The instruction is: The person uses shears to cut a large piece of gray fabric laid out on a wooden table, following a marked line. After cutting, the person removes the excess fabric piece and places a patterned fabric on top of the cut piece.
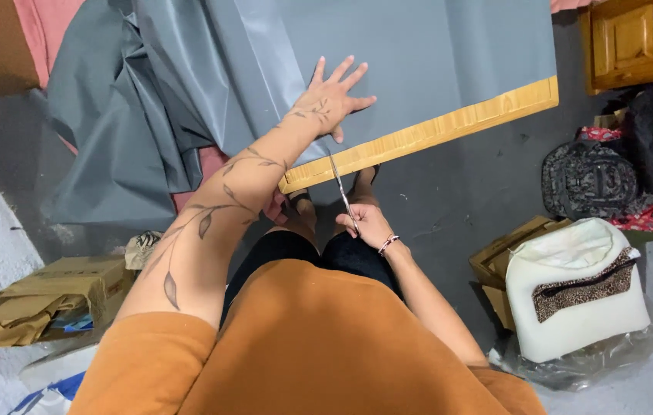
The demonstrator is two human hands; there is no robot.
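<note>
Right hand [365, 224], nearest the body, has its grip closed around the handles of the scissors [342, 190], blades reaching the near edge of the tabletop [449, 127]. Left hand [332, 97] lies flat, fingers spread, holding nothing, pressing the grey sheet [419, 54] just beyond the blades. Risk: the slack sheet may shift or bunch, sending the cut crooked, probably toward the pressing fingers.

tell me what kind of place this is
Probably a home workshop or storage room. A grey sheet lies over a wooden board and is cut with scissors above a bare concrete floor, with cardboard boxes and bags around.
</note>
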